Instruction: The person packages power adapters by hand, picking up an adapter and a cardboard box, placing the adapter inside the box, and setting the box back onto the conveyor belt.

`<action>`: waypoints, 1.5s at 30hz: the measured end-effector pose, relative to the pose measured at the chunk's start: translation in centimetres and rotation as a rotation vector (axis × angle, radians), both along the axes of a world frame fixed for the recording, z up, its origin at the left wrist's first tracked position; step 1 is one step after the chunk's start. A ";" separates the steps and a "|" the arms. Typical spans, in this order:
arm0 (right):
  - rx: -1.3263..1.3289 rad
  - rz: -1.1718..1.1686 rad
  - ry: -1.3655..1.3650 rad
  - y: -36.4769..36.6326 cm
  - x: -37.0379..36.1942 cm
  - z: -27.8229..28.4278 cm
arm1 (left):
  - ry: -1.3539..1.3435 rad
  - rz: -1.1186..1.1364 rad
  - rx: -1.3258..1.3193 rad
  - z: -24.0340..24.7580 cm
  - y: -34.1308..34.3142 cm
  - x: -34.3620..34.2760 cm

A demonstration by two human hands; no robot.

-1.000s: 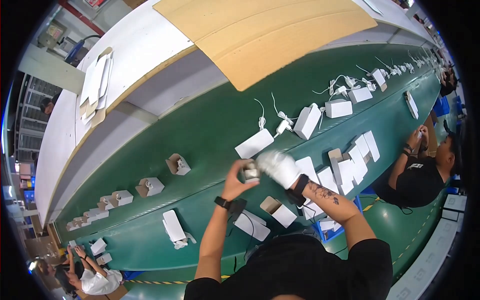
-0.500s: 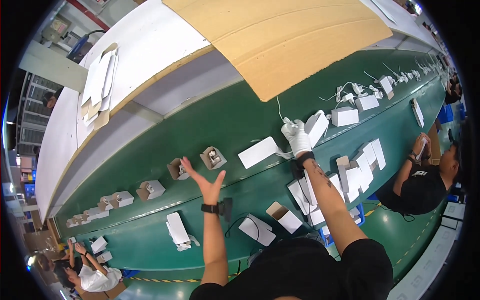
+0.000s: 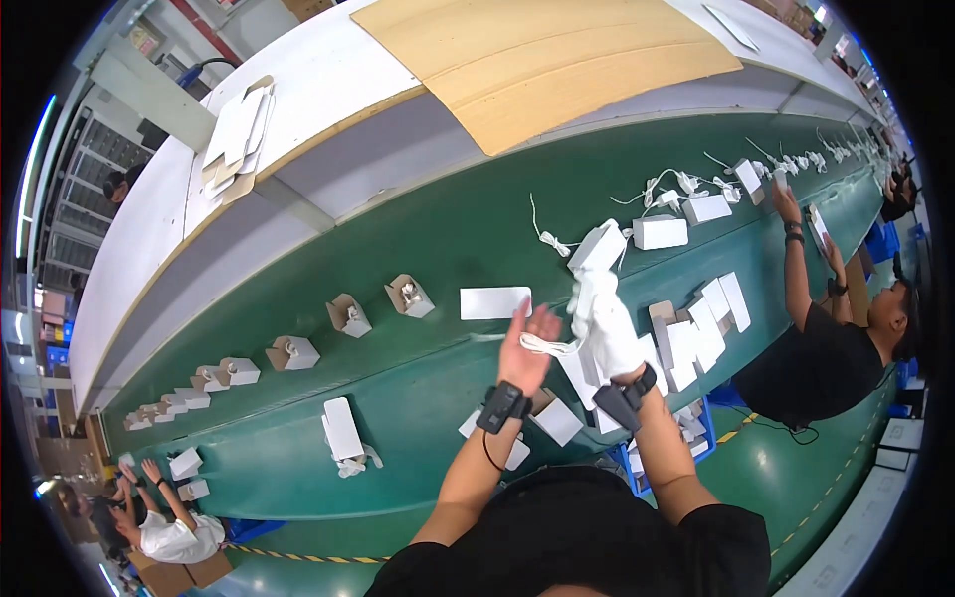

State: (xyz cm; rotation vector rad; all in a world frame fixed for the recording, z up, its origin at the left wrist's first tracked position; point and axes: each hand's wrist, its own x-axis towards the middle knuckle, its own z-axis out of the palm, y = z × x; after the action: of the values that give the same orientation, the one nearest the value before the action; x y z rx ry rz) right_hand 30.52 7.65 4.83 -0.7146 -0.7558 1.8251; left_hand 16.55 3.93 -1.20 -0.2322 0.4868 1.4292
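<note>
My left hand (image 3: 527, 348) is over the green belt, palm turned inward and fingers apart. A looped white cable (image 3: 550, 346) lies against it, stretching toward my right hand. My right hand (image 3: 609, 323), in a white glove, points away from me, its fingertips close to a small white box (image 3: 600, 244). White glove and white objects blend there, so whether it grips anything is unclear. Beyond my left fingertips lies a flat white box (image 3: 494, 302). Another coiled white cable (image 3: 553, 242) rests left of the small box.
Open boxes with white contents (image 3: 410, 296) line the belt leftward. White boxes (image 3: 696, 333) are clustered right, above a blue crate (image 3: 637, 463). Adapters with cables (image 3: 686, 184) lie farther right. Brown cardboard (image 3: 547, 65) overhangs the shelf. Co-workers sit at both sides.
My left hand has moved right to the looped cable. My gloved right hand has drawn back toward me from the coiled cable. The co-worker at right now reaches across the belt.
</note>
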 end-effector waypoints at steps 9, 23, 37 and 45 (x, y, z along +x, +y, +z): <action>-0.190 0.262 -0.140 -3.7 -2.8 1.7 | 0.368 -0.152 0.265 3.4 1.7 -3.0; -0.108 0.242 -0.184 -1.6 -1.7 -4.7 | 2.057 -0.708 0.393 -7.7 5.6 -13.2; -0.354 0.408 0.191 -2.0 -2.7 1.8 | 1.108 -0.821 0.563 1.9 -0.2 -13.4; 1.072 0.579 -1.738 -1.5 -4.8 -0.8 | 1.405 -0.755 0.594 -0.5 -1.2 -10.2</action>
State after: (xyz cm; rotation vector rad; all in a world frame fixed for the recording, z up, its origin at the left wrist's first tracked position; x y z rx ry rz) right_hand 25.70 6.10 4.07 -1.2467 -2.9158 0.4410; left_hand 6.32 2.68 -1.74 1.3901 1.0715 0.7214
